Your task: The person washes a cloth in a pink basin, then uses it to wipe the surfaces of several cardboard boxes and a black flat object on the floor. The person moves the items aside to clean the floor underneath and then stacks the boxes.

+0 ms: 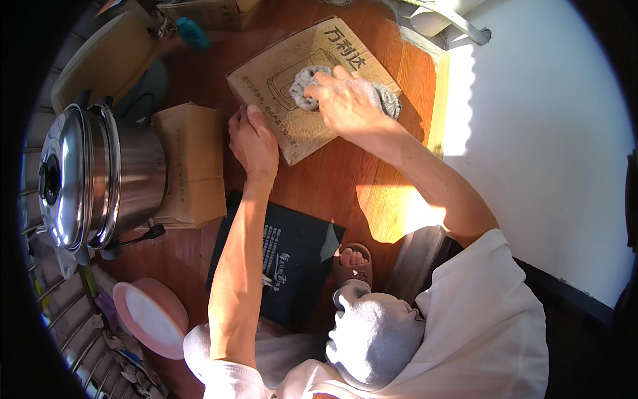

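A brown cardboard box point(309, 132) with printed writing and a line drawing of a pot lies before me on the wooden floor. My right hand point(346, 102) presses a crumpled grey cloth point(304, 90) against its top face. Part of the cloth sticks out past the wrist side of that hand. At the near left edge of the box, my left hand point(255, 142) grips the side with the thumb on top; its fingers are partly hidden behind the edge.
A stainless steel electric steamer pot point(134, 174) stands at left beside a second cardboard box point(199, 164). Nearer me are a pink basin point(172, 299) and a dark printed mat point(299, 249). A turquoise bottle point(192, 34) lies farther off. A white wall point(538, 124) bounds the right side.
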{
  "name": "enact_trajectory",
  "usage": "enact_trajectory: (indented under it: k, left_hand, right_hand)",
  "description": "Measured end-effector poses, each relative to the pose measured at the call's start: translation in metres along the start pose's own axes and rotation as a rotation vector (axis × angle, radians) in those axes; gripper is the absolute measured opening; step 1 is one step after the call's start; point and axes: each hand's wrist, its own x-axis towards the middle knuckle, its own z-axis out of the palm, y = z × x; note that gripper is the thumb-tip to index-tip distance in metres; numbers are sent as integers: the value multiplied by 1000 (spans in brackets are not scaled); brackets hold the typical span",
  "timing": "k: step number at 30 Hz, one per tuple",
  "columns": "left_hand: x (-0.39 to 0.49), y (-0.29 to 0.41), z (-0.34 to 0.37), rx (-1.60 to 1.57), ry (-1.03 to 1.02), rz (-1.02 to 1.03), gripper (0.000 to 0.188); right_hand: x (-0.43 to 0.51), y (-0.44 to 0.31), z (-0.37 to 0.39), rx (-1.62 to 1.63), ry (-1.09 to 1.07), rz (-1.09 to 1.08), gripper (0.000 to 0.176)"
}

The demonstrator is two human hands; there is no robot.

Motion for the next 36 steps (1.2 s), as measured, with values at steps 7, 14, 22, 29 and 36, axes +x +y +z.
enact_trajectory:
  k: [7,14,22,29,36]
  left_hand:
    - [1,-7,3,-149,-40,-68,56]
    - [50,-14,-27,-249,-295,-131,57]
    - [87,6,-52,-170,-431,-365,60]
    - [88,-3,-51,39,-428,-45,66]
    - [78,4,-42,38,-313,-158,66]
  right_hand:
    - [1,140,-11,688,61,618,43]
    - [-77,116,78,1385,355,572,47]
    - [-114,34,71,1249,456,608,29]
    - [-22,91,98,1068,698,643,32]
    - [-74,78,96,1502,501,570,33]
